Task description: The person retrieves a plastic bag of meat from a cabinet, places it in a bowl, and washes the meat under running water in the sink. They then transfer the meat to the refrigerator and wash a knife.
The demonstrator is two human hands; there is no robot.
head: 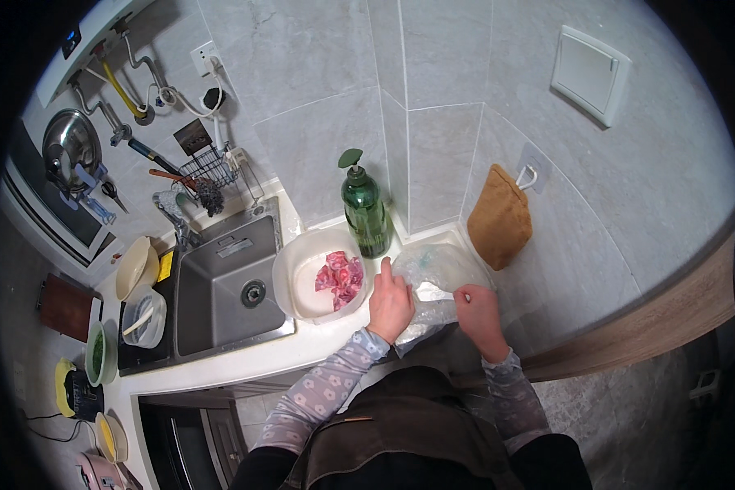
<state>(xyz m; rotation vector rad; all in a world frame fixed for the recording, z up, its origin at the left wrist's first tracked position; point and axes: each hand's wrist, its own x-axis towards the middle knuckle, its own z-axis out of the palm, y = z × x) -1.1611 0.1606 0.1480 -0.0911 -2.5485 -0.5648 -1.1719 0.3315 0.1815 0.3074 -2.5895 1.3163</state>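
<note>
A clear plastic bag [432, 266] lies at the right end of the counter, its near part hanging over the edge. My right hand [478, 312] is closed on the bag's right side. My left hand [393, 306] rests at its left side with the index finger pointing away from me; whether it grips the plastic cannot be told. Just left of that hand stands a white plastic tub [300, 275] with pieces of raw red meat [341, 278] in its right half. Behind the tub and the bag is a green pump bottle [367, 214], upright.
Left of the tub is a steel sink [214, 306] with a faucet [184, 229]. Bowls, including one with greens [98, 352], line the left counter. A wire rack [211, 168] hangs behind the sink. A brown cloth [501, 220] hangs from a wall hook at the right.
</note>
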